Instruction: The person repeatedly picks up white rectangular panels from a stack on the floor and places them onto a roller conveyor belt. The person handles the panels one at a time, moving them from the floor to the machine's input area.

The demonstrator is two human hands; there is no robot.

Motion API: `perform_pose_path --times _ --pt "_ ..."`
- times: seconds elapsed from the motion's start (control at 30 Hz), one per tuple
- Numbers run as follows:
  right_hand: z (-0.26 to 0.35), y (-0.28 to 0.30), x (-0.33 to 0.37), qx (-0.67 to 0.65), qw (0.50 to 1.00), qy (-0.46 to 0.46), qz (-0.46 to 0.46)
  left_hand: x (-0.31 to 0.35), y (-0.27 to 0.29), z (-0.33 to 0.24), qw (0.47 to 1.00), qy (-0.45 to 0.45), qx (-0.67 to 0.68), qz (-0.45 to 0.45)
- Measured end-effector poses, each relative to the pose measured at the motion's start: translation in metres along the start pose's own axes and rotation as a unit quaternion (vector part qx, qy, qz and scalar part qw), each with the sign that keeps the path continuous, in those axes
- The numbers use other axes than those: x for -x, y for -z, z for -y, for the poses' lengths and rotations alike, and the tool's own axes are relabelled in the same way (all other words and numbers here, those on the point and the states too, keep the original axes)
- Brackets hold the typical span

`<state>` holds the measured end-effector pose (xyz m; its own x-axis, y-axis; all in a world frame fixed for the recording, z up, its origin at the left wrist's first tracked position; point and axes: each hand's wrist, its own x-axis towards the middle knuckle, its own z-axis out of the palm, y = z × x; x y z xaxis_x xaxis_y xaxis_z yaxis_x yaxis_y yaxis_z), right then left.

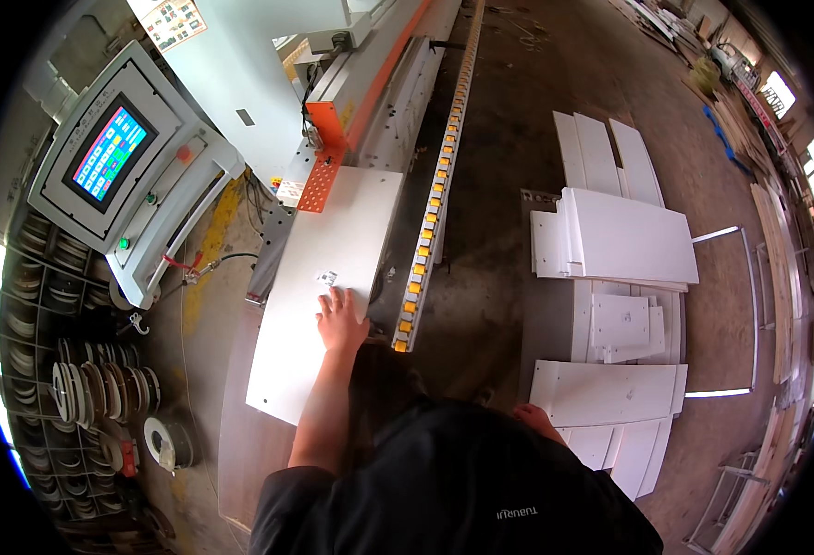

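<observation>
My left hand [339, 320] lies palm down on a long white panel [305, 305], its fingers spread near a small printed label [327, 277]. The panel's far end reaches an orange perforated guard plate [321, 182] on the machine [384, 88]. Only part of my right hand [538, 421] shows, low at my right side by a white board [601, 392] on the stack. My dark shirt covers the rest of that arm, and its fingers are too hidden to read.
A control console [92, 139] with a lit screen stands left of the machine. A rail of yellow rollers [430, 217] runs along the panel's right. Several white boards [629, 236] are stacked on the right beside a metal frame [749, 305]. Rolls of edging strip [101, 393] fill the lower left.
</observation>
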<state>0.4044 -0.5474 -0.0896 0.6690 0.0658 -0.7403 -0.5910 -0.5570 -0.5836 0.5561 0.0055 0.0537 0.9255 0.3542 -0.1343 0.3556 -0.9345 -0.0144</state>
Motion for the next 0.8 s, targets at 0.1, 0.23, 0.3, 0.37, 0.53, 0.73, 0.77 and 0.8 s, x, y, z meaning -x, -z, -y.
perform_pose_path --times 0.1,0.23,0.3,0.37,0.53,0.73,0.77,0.8 --pt "0.003 -0.001 0.015 -0.025 1.000 -0.011 0.000 -0.015 0.000 -0.005 1.000 -0.010 0.007 -0.015" --pt "0.020 0.005 0.021 -0.015 1.000 -0.022 0.003 -0.042 0.007 -0.013 1.000 -0.018 0.006 0.001" --pt "0.024 0.007 0.018 -0.045 0.998 -0.044 0.005 -0.056 0.011 -0.018 1.000 -0.017 0.000 0.024" --pt "0.011 0.005 0.001 -0.103 0.992 -0.071 0.008 -0.071 0.013 -0.025 1.000 -0.023 0.005 0.021" --pt "0.014 0.000 -0.004 -0.097 0.995 0.013 -0.004 -0.112 0.019 -0.039 1.000 -0.022 0.009 0.014" --pt "-0.008 -0.003 0.036 -0.074 0.996 -0.040 -0.020 -0.152 0.010 -0.061 0.997 -0.039 0.060 -0.038" --pt "-0.024 -0.002 0.042 -0.064 0.996 -0.058 -0.020 -0.154 0.008 -0.060 0.995 -0.057 0.061 -0.054" --pt "-0.056 0.001 0.038 -0.022 0.999 -0.009 -0.021 -0.155 0.003 -0.060 0.984 -0.110 0.122 -0.075"
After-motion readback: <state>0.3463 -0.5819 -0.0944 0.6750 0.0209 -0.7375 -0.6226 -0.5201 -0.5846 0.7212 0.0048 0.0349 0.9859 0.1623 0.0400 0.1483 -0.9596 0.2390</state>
